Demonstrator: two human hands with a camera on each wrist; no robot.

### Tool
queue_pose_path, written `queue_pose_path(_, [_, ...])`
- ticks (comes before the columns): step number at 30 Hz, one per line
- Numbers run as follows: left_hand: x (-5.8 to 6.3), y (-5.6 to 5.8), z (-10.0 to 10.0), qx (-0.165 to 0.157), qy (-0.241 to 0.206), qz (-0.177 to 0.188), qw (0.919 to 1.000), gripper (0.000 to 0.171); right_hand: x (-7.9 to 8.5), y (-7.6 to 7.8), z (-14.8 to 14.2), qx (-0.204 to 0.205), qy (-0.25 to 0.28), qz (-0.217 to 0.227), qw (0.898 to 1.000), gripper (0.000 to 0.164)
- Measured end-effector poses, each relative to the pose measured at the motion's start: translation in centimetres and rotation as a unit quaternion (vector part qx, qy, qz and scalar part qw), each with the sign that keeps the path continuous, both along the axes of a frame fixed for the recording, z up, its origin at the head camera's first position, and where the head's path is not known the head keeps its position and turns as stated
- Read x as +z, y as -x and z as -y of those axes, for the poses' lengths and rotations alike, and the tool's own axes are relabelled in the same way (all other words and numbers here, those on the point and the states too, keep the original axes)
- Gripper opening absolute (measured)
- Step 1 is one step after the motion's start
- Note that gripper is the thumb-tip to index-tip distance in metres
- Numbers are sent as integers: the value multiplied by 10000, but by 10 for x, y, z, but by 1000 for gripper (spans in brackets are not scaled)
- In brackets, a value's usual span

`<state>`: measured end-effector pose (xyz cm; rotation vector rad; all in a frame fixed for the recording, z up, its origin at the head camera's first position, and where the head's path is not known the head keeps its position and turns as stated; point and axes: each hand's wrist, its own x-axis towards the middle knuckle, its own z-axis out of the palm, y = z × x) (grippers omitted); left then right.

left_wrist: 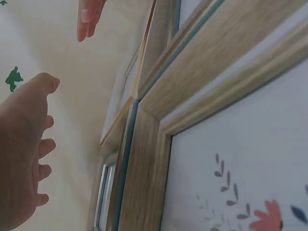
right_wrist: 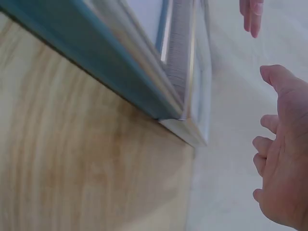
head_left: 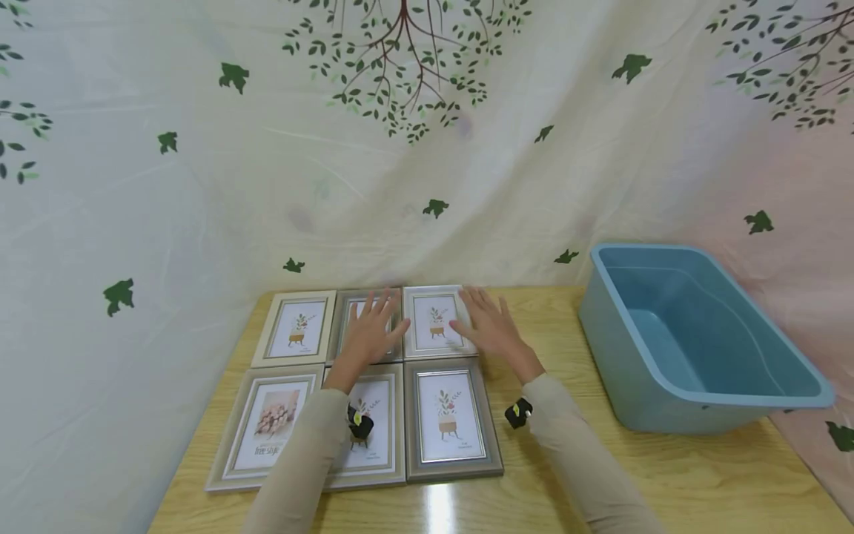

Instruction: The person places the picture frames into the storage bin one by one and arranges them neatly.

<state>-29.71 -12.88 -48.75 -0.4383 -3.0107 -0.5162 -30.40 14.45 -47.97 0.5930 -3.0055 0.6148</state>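
Note:
Several picture frames lie face up in two rows of three, edge to edge. My left hand (head_left: 369,337), fingers spread, is over the back middle grey frame (head_left: 342,322) and partly hides it. Over the right edge of the back right whitish frame (head_left: 437,326) is my right hand (head_left: 492,326), also with straight, spread fingers. Both wrist views show the hands apart from the frames, holding nothing. A cream frame (head_left: 297,328) lies back left. In front are a frame with a pink photo (head_left: 276,415), a middle frame (head_left: 376,445) partly covered by my left arm, and a darker grey frame (head_left: 450,415).
A deep blue plastic tub (head_left: 667,348) stands on the right of the wooden table (head_left: 547,311). Behind the table hangs a pale cloth (head_left: 360,185) printed with leaves and birds. Each wrist wears a small black camera (head_left: 518,413).

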Motion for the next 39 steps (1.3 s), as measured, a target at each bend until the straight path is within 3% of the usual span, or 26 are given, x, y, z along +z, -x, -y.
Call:
queue_pose_path(7, [17,-2,-9,1,-100,-97,9999,72,35,5,-8,60,105,-179,9998,75])
queue_pose_path(18, [45,1,-32,-236,-877,-506,9946,73,120,31,-40,-67,119,-47,9999,74])
queue_pose_path(26, [63,8,-60,-520,-1791,-559,9809,70,172,36,-78,-188,225,86,9995,72])
queue_pose_path(30, [68,6,-76,-644,-2612,-186,9630,69,190,33,-104,-318,155,240,9991,73])
queue_pose_path(35, [72,-1,-100,-813,-3779,388,9215,69,213,22,-143,-474,3,583,9972,78])
queue_pose_path(39, [72,-6,-120,-999,-4408,626,8898,68,223,11,-178,-491,-151,651,9966,81])
